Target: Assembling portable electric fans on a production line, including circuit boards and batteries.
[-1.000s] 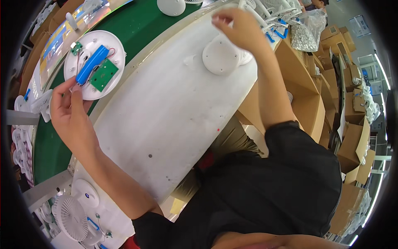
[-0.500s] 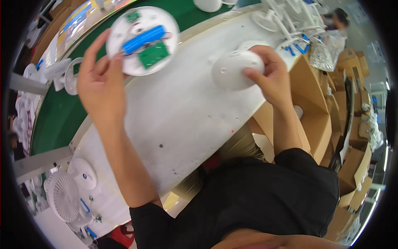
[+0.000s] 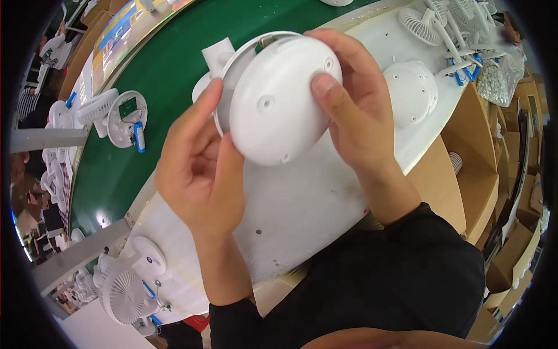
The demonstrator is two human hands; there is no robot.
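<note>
A round white bottom cover [image 3: 279, 110] with several screw holes is in my right hand [image 3: 363, 110], thumb on its outer face and fingers around its far edge. Behind it is a round white fan base shell [image 3: 234, 72], held by its left rim in my left hand [image 3: 200, 174]. The cover lies tilted over the shell, with a gap along the left and upper side. A bit of green board shows in that gap; the rest of the inside is hidden. My left thumb touches the cover's lower left edge.
Another round white cover [image 3: 410, 93] lies on the white worktop at the right. An opened fan base with a circuit board [image 3: 128, 107] and blue battery [image 3: 139, 136] sits on the green belt [image 3: 174, 70]. White fans [image 3: 421, 26] crowd the far right, beside cardboard boxes [image 3: 474, 157].
My hands have come together in front of me. The cover now sits against the open shell and hides the board and blue battery that showed before. My view has shifted a little.
</note>
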